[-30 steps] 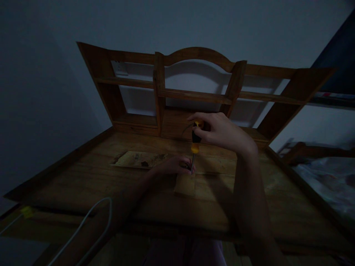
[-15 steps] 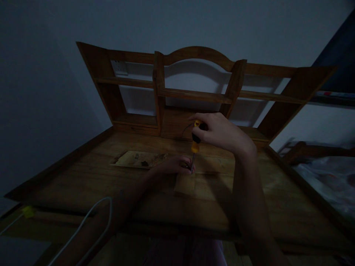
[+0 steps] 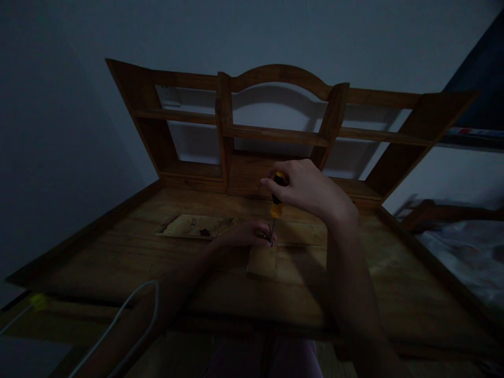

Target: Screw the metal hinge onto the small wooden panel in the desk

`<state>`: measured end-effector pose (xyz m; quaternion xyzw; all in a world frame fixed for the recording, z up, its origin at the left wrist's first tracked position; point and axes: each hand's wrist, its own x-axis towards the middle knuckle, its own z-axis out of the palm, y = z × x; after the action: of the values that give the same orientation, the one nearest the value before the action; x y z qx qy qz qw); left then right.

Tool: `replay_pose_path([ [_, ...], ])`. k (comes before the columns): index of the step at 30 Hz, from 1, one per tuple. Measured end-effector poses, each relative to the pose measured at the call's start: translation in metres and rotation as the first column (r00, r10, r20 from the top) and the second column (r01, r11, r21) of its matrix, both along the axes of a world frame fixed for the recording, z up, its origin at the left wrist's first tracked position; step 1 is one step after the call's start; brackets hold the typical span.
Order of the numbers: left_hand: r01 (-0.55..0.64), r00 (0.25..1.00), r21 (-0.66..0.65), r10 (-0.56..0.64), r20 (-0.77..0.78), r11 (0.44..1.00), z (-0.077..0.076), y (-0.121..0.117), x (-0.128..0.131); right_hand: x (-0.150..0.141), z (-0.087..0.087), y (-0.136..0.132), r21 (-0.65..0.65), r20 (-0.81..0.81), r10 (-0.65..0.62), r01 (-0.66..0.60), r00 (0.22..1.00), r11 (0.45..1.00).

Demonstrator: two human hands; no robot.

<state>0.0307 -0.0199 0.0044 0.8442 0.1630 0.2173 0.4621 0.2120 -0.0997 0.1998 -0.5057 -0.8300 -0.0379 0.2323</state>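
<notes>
My right hand (image 3: 305, 184) is closed around the yellow and black handle of a screwdriver (image 3: 276, 210), held nearly upright over the desk. Its thin shaft points down to the far end of a small wooden block (image 3: 262, 261) lying on the desk. There the fingers of my left hand (image 3: 252, 231) are curled close to the screwdriver's tip. Something small, dark and shiny shows between them, too dim to name. Whether the tip sits on a screw cannot be made out.
A pale wooden strip (image 3: 183, 226) with dark bits on it lies on the desk (image 3: 149, 257) to the left. A wooden shelf unit (image 3: 275, 135) stands along the back. A white cable (image 3: 129, 298) loops by my left forearm. Dim light covers everything.
My right hand has shifted slightly left, and its thumb and fingers have turned around the screwdriver handle. My left hand and the wooden block stay in place.
</notes>
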Motion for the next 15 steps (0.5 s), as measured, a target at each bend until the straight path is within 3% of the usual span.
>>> replay_pose_path([
  [8, 0.011, 1.000, -0.017, -0.011, -0.004, 1.000, -0.0008, 0.0004, -0.0017, 0.0054, -0.0019, 0.0024, -0.012, -0.014, 0.105, -0.105, 0.994, 0.994],
  [15, -0.016, 1.000, -0.044, 0.017, 0.019, 0.999, -0.0034, 0.0010, 0.0004, 0.0053, -0.0025, 0.0059, -0.013, -0.011, 0.040, -0.040, 0.999, 0.999],
])
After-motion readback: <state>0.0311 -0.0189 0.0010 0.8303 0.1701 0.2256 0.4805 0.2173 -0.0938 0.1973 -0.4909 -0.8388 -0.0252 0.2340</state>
